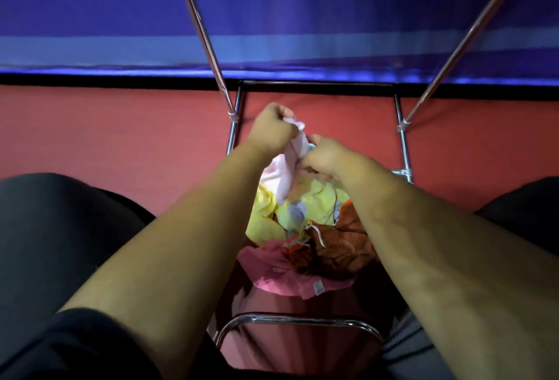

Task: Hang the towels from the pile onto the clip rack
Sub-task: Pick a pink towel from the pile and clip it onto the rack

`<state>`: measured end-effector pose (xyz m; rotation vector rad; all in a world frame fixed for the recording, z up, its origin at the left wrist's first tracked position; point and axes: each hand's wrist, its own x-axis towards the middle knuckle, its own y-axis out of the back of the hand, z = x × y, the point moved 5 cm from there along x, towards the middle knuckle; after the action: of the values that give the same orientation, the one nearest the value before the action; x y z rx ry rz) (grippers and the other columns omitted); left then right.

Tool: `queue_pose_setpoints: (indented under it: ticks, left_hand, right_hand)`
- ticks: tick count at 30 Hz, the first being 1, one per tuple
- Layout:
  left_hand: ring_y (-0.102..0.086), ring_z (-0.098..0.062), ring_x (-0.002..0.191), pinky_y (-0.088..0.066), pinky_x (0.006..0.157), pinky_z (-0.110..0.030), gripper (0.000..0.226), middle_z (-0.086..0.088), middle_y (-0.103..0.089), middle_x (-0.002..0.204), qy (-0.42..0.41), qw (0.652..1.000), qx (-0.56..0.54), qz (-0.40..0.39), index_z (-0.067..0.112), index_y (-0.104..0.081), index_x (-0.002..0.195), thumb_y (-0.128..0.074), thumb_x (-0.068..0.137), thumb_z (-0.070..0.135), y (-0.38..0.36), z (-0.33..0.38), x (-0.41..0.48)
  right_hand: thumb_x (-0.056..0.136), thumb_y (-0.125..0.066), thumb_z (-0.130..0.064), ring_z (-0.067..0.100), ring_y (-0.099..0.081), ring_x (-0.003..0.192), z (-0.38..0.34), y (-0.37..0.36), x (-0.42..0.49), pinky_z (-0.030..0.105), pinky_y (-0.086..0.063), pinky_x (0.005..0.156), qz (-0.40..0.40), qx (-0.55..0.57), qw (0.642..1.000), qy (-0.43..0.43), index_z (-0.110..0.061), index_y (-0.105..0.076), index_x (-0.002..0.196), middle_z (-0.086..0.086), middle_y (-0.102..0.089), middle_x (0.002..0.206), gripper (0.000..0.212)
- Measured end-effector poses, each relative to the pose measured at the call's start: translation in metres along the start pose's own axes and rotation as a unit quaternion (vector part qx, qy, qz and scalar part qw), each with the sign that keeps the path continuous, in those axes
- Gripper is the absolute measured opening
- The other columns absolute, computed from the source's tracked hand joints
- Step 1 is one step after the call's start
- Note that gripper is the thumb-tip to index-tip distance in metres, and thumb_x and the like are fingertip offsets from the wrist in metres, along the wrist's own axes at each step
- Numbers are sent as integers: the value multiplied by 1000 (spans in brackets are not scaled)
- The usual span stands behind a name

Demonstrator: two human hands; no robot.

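A pale pink towel is hanging over the pile (yellow, orange, pink cloths). The left hand is gripping its top in curled fingers; the right hand is pinching it lower down. Around the pile, metal rack bars are standing.

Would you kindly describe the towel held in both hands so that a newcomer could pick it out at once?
Inside the chrome rack frame on the red floor lies a pile of towels. At its far end, the left hand and right hand grip the pale pink towel. It is the palest, unlike the yellow towel, orange towel and bright pink towel lying below.
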<state>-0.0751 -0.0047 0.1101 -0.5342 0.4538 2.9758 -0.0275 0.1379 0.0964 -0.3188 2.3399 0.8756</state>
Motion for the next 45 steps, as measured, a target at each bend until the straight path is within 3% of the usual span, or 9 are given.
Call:
queue_pose_setpoints:
  ticks: [2,6,10,14,21,25,29,38,45]
  left_hand:
    - [-66,-23,85,-60,80,-43,29,-5,-68,94,-17,1000,-14,4,20,-61,95,-76,71,14,4,26,-6]
    - [-71,-23,90,-59,81,-41,51,-6,-73,100,-39,998,-55,8,14,-66,118,-67,66,15,17,80,-31]
    - [-71,-25,115,-58,100,-41,75,-7,-72,126,-59,996,-69,-20,14,-56,142,-64,67,13,39,129,-64]
    - [-67,-19,125,-53,109,-39,83,0,-67,140,-108,989,-34,-96,14,-48,153,-64,71,12,62,169,-99]
    - [-67,-10,123,-55,107,-44,88,7,-70,133,-184,961,102,-177,29,-46,149,-95,76,27,48,149,-139]
    - [-65,8,113,-49,93,-13,58,7,-69,122,-262,943,127,-159,21,-58,131,-88,84,7,23,152,-149]
    - [-70,-20,102,-55,90,-38,14,1,-75,105,-214,933,288,24,19,-68,106,-69,93,24,45,145,-127]
    - [-51,-17,73,-48,74,-37,35,2,-56,76,-155,983,90,39,9,-57,88,-55,99,42,62,153,-94]
    - [-55,-6,67,-48,68,-27,36,6,-64,72,-195,972,100,88,16,-71,87,-66,96,50,75,173,-83]
  right_hand:
    - [89,-72,-22,32,-70,88,-9,6,-19,31,-49,62,13,-3,1000,1,-19,-71,94,8,-73,85,6]
    - [100,-56,-20,33,-71,112,-36,30,-56,39,-57,89,95,33,995,20,-2,-74,116,19,-75,116,30]
    - [106,-51,-41,22,-72,76,-83,69,-102,23,-50,55,149,145,975,74,-14,-70,84,12,-73,83,39]
    - [100,-61,-18,24,-69,80,-117,103,-144,35,-64,75,127,312,932,134,-21,-64,94,4,-69,93,8]
    - [96,-50,7,25,-70,70,-128,111,-187,47,-63,88,70,482,865,121,-13,-71,85,15,-68,78,31]
    - [108,-46,-4,23,-76,70,-110,92,-174,37,-64,67,28,597,797,83,0,-61,107,15,-77,74,16]
    - [107,-43,0,19,-77,63,-117,99,-166,29,-61,53,10,629,772,89,-5,-58,108,13,-76,70,17]
    - [102,-39,6,1,-47,33,-107,117,-129,16,-43,38,36,572,819,5,-3,-61,89,3,-64,53,27]
    - [99,-60,0,7,-52,44,-100,127,-110,20,-45,43,93,476,873,50,-27,-52,131,8,-61,72,43]
